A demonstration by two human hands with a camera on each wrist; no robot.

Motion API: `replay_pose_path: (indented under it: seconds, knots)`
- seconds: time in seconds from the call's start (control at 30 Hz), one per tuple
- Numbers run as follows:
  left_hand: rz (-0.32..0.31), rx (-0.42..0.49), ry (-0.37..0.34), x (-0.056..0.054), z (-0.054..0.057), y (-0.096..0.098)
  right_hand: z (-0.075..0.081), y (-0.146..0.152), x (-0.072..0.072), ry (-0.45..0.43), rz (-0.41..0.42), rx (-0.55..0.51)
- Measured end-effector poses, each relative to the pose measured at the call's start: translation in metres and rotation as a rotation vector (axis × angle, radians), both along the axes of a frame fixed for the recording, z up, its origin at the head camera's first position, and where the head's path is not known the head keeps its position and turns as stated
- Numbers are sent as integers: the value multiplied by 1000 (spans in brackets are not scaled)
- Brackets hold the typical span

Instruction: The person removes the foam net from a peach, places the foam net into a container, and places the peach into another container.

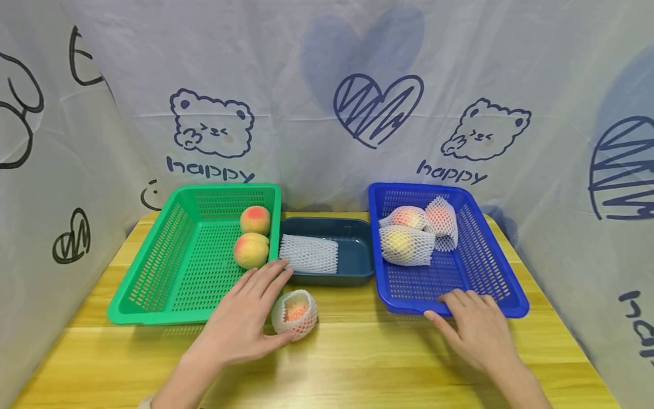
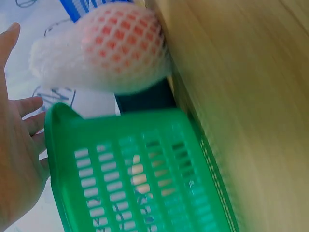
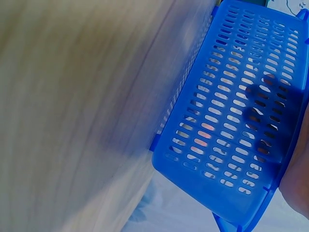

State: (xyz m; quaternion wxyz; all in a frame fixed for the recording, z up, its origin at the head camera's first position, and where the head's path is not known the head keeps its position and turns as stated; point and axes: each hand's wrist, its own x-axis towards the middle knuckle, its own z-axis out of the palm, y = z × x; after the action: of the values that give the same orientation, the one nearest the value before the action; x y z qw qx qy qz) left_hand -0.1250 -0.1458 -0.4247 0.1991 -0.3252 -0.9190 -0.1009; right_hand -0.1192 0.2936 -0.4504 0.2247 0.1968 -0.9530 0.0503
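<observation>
Reddish peach (image 1: 296, 311) in white net (image 1: 305, 328)

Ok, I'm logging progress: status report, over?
Left hand beside netted peach on table. Right hand at blue basket rim. Possible snag: green basket close by left hand.

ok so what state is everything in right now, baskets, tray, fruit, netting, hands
Green basket, upright, partly filled
Two peaches inside it, unwrapped
Blue basket, upright, partly filled
Three fruits inside it, wrapped
Tray, upright
Netting in tray, flat, unfilled
Peach between baskets, wrapped
Left hand, open beside that peach
Right hand, at blue basket's near rim
</observation>
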Motion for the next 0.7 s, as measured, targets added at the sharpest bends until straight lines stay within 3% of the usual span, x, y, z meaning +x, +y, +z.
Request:
replay_pose_path:
  seconds: [0.4, 0.57, 0.7]
  knots:
    - [-76, -66, -14, -4, -9, 39, -1, 1, 1, 4, 2, -1]
    - [-137, -50, -15, -4, -16, 52, 0, 0, 0, -8, -2, -5]
    - [-154, -24, -60, -4, -21, 58, 1, 0, 0, -14, -6, -5]
